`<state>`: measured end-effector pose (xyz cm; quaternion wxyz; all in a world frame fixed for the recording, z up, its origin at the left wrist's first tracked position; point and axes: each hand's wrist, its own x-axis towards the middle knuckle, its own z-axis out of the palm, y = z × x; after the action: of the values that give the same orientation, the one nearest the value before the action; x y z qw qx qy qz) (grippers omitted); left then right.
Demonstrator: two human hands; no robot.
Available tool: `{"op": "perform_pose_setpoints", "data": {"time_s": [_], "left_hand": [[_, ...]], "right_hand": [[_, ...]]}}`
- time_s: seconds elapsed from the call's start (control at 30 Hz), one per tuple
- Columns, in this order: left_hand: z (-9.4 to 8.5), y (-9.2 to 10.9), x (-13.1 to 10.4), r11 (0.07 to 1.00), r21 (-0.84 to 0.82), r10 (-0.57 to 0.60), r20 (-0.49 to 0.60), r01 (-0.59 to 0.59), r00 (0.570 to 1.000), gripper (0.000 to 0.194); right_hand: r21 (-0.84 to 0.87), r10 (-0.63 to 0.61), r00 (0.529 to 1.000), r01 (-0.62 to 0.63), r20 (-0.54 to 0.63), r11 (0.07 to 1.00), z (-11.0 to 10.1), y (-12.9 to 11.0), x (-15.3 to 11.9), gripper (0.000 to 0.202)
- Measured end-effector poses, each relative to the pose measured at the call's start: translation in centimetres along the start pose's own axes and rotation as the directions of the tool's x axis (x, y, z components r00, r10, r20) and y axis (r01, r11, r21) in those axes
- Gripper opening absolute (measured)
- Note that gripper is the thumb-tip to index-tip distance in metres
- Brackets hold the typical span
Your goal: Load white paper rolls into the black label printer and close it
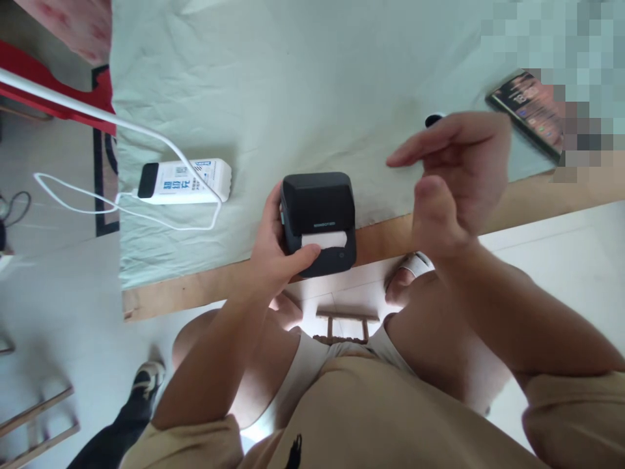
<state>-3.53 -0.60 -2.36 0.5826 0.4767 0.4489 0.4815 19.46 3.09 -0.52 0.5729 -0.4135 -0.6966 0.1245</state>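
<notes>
A small black printer-like device (318,202) with a white paper strip (332,240) at its front slot is near the front edge of the cloth-covered table. My left hand (278,244) grips its left side, with the thumb resting on the strip's left end. Off to the right, my right hand (452,176) is raised above the table edge, index finger extended and thumb apart, with nothing visible in it. A small dark round object (432,120) shows partly behind that hand.
A white power bank (184,181) with a looping white cable (168,140) lies on the left of the pale green cloth (293,85). A phone (530,112) with a lit screen rests at the right. Another person's leg and shoe (148,376) show at lower left.
</notes>
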Motion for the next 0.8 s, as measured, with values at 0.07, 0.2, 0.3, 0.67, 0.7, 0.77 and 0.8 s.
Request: {"op": "perform_pose_setpoints", "data": {"time_s": [0.07, 0.2, 0.3, 0.67, 0.7, 0.77, 0.8], "left_hand": [[0.1, 0.1, -0.1, 0.999, -0.038, -0.008, 0.028, 0.009, 1.000, 0.095], [0.6, 0.6, -0.2, 0.985, -0.164, -0.041, 0.028, 0.045, 0.999, 0.076], [1.1, 1.0, -0.3, 0.978, -0.182, -0.108, -0.006, 0.105, 0.994, 0.049], [1.4, 1.6, 0.0, 0.968, -0.196, -0.165, -0.024, 0.157, 0.986, 0.039], [1.4, 1.5, 0.0, 0.970, -0.190, -0.162, -0.031, 0.153, 0.986, 0.039], [1.4, 1.4, 0.1, 0.970, -0.197, -0.152, -0.035, 0.142, 0.988, 0.038], [1.5, 1.4, 0.1, 0.968, -0.214, -0.143, -0.035, 0.133, 0.989, 0.037]], "right_hand": [[0.005, 0.054, 0.996, -0.054, 0.070, 0.999, -0.1, -0.2, -0.3, 0.033], [0.013, 0.219, 0.886, -0.246, 0.409, 0.969, 0.1, -0.9, -0.7, 0.041], [0.021, 0.313, 0.768, -0.390, 0.559, 0.921, 0.3, -1.1, -0.6, 0.056], [-0.066, 0.381, 0.678, -0.441, 0.628, 0.895, 0.7, -1.0, 0.1, 0.068], [-0.065, 0.374, 0.679, -0.434, 0.632, 0.898, 0.7, -1.0, 0.1, 0.068], [-0.049, 0.363, 0.681, -0.434, 0.636, 0.900, 0.6, -0.9, 0.0, 0.068], [-0.037, 0.363, 0.685, -0.441, 0.632, 0.897, 0.6, -0.9, -0.1, 0.068]]}}
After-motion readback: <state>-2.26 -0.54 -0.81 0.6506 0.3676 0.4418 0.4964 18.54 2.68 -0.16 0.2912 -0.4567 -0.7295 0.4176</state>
